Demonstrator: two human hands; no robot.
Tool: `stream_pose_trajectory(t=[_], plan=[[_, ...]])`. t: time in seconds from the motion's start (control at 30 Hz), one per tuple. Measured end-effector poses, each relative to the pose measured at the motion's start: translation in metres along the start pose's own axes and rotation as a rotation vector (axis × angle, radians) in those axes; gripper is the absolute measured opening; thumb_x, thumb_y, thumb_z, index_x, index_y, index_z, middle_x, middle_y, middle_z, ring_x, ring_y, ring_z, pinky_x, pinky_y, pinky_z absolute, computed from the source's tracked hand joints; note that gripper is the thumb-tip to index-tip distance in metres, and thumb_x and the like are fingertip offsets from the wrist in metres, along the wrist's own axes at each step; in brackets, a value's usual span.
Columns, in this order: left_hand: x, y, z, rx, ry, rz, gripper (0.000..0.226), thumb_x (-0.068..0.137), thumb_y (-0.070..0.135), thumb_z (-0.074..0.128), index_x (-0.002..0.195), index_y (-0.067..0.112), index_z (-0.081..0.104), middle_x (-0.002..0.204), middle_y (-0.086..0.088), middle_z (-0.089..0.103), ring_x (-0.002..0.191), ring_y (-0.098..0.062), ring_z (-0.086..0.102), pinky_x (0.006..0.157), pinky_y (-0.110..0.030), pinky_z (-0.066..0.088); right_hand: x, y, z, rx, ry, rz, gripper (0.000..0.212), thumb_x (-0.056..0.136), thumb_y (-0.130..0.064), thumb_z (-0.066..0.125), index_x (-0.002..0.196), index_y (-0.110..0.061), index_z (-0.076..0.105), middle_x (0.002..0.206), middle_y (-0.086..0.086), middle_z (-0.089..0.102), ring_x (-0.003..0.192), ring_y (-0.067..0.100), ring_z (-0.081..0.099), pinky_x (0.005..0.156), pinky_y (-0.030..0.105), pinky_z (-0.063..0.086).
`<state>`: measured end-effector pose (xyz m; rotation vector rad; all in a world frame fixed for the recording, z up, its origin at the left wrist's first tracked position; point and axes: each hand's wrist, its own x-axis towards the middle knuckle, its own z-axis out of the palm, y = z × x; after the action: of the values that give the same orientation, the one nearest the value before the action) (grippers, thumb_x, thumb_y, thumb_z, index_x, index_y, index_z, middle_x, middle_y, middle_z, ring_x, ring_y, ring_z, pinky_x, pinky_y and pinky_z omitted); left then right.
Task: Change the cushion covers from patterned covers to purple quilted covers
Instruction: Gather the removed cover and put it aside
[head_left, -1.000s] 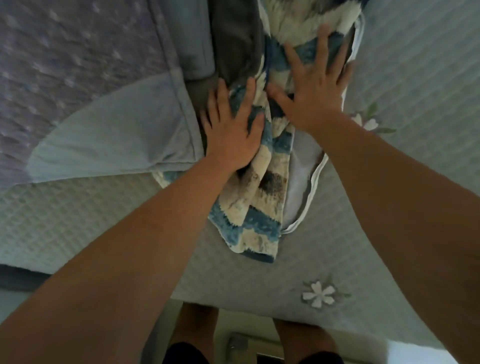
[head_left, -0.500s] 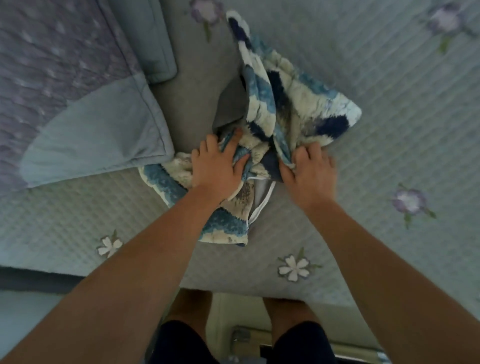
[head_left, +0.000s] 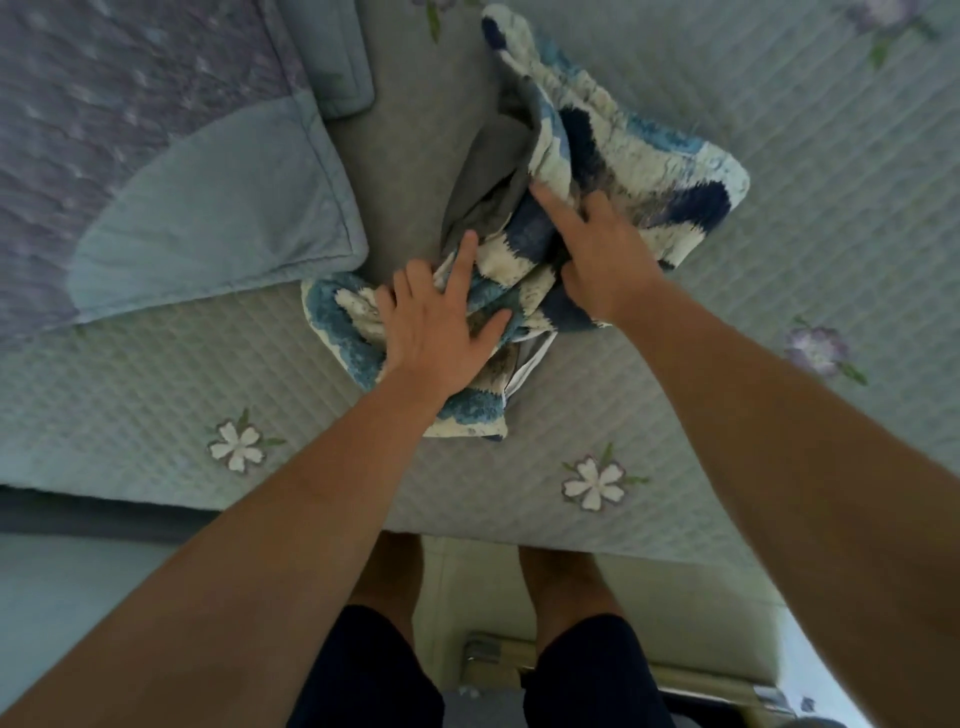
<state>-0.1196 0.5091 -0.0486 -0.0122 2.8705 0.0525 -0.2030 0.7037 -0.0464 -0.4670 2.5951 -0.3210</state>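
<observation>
A crumpled patterned cover (head_left: 644, 171), blue and cream, lies on the bed with its grey lining (head_left: 488, 171) turned out. My left hand (head_left: 441, 322) rests flat on the cover's near left part, fingers spread. My right hand (head_left: 597, 244) digs into the folds at the middle. Its forefinger points out while the other fingers and thumb curl into the fabric. A purple quilted cover (head_left: 130, 88) with a pale blue flap (head_left: 218, 208) lies at the upper left, apart from both hands.
The bed wears a pale quilted spread (head_left: 779, 130) stitched with white flowers (head_left: 592, 480) and purple flowers (head_left: 815, 348). A plain grey piece (head_left: 405, 156) lies under the covers. The bed's near edge (head_left: 156, 512) is just in front of my legs.
My left hand went from clutching the patterned cover to lying flat with spread fingers. My right hand shifted up into the cover's middle folds. The cover lies slightly more bunched.
</observation>
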Motion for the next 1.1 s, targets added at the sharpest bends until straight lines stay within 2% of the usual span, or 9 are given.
stream_pose_trajectory(t=[0.07, 0.17, 0.27, 0.37, 0.5, 0.6, 0.8, 0.93, 1.1], plan=[[-0.01, -0.008, -0.018, 0.026, 0.003, 0.034, 0.081, 0.088, 0.073, 0.035, 0.154, 0.031, 0.012, 0.112, -0.017, 0.044, 0.094, -0.031, 0.044, 0.084, -0.044, 0.035, -0.019, -0.005, -0.002, 0.086, 0.09, 0.034, 0.075, 0.092, -0.007, 0.052, 0.157, -0.023, 0.018, 0.12, 0.022, 0.043, 0.101, 0.04, 0.048, 0.079, 0.042, 0.042], [-0.024, -0.024, -0.054, -0.013, 0.062, 0.08, 0.074, 0.091, 0.07, 0.038, 0.152, 0.033, 0.023, 0.109, -0.016, 0.045, 0.094, -0.031, 0.045, 0.082, -0.043, 0.035, -0.053, -0.017, -0.01, 0.2, 0.207, 0.015, 0.059, 0.092, -0.011, 0.053, 0.149, -0.014, 0.038, 0.115, 0.022, 0.05, 0.096, 0.041, 0.055, 0.079, 0.042, 0.045], [-0.036, -0.032, -0.099, -0.018, 0.159, 0.148, 0.067, 0.092, 0.065, 0.043, 0.149, 0.03, 0.034, 0.101, -0.015, 0.05, 0.089, -0.031, 0.049, 0.079, -0.043, 0.038, -0.093, -0.03, -0.035, 0.265, 0.255, -0.019, 0.051, 0.092, -0.012, 0.056, 0.142, -0.01, 0.047, 0.113, 0.022, 0.058, 0.09, 0.042, 0.062, 0.077, 0.046, 0.053], [-0.048, -0.027, -0.162, -0.056, 0.234, 0.22, 0.063, 0.093, 0.063, 0.044, 0.145, 0.028, 0.041, 0.099, -0.015, 0.053, 0.089, -0.031, 0.052, 0.077, -0.042, 0.039, -0.142, -0.049, -0.081, 0.298, 0.345, 0.034, 0.044, 0.093, -0.012, 0.058, 0.137, -0.008, 0.054, 0.114, 0.023, 0.063, 0.088, 0.042, 0.065, 0.079, 0.043, 0.052], [-0.071, -0.004, -0.259, -0.11, 0.413, 0.396, 0.061, 0.091, 0.066, 0.046, 0.136, 0.025, 0.053, 0.088, -0.01, 0.053, 0.079, -0.029, 0.054, 0.071, -0.039, 0.038, -0.226, -0.075, -0.161, 0.307, 0.499, 0.178, 0.045, 0.094, -0.032, 0.052, 0.137, -0.017, 0.054, 0.118, 0.018, 0.063, 0.096, 0.042, 0.065, 0.084, 0.048, 0.054], [-0.093, 0.015, -0.329, -0.127, 0.55, 0.487, 0.061, 0.09, 0.066, 0.048, 0.131, 0.023, 0.058, 0.089, -0.008, 0.055, 0.079, -0.028, 0.055, 0.071, -0.038, 0.037, -0.294, -0.093, -0.212, 0.253, 0.622, 0.245, 0.043, 0.098, -0.035, 0.057, 0.138, -0.02, 0.052, 0.123, 0.014, 0.063, 0.1, 0.039, 0.065, 0.082, 0.045, 0.054], [-0.15, 0.082, -0.442, -0.132, 0.681, 0.633, 0.068, 0.09, 0.072, 0.037, 0.138, 0.025, 0.05, 0.091, -0.005, 0.053, 0.086, -0.024, 0.05, 0.073, -0.037, 0.035, -0.412, -0.094, -0.302, 0.065, 0.92, 0.32, 0.053, 0.098, -0.044, 0.05, 0.143, -0.017, 0.047, 0.103, 0.015, 0.069, 0.075, 0.037, 0.067, 0.065, 0.043, 0.055], [-0.19, 0.146, -0.475, -0.127, 0.715, 0.65, 0.068, 0.089, 0.075, 0.033, 0.139, 0.03, 0.047, 0.094, -0.002, 0.05, 0.088, -0.023, 0.048, 0.076, -0.039, 0.036, -0.471, -0.063, -0.327, 0.007, 1.069, 0.343, 0.039, 0.097, -0.035, 0.059, 0.131, -0.016, 0.06, 0.104, 0.012, 0.071, 0.079, 0.037, 0.069, 0.066, 0.042, 0.056], [-0.244, 0.24, -0.46, -0.123, 0.753, 0.668, 0.065, 0.088, 0.074, 0.038, 0.137, 0.032, 0.049, 0.096, -0.002, 0.051, 0.088, -0.023, 0.048, 0.075, -0.038, 0.035, -0.552, -0.004, -0.314, -0.002, 1.148, 0.404, 0.027, 0.095, -0.029, 0.062, 0.116, -0.013, 0.066, 0.098, 0.01, 0.072, 0.071, 0.034, 0.068, 0.06, 0.037, 0.052]])
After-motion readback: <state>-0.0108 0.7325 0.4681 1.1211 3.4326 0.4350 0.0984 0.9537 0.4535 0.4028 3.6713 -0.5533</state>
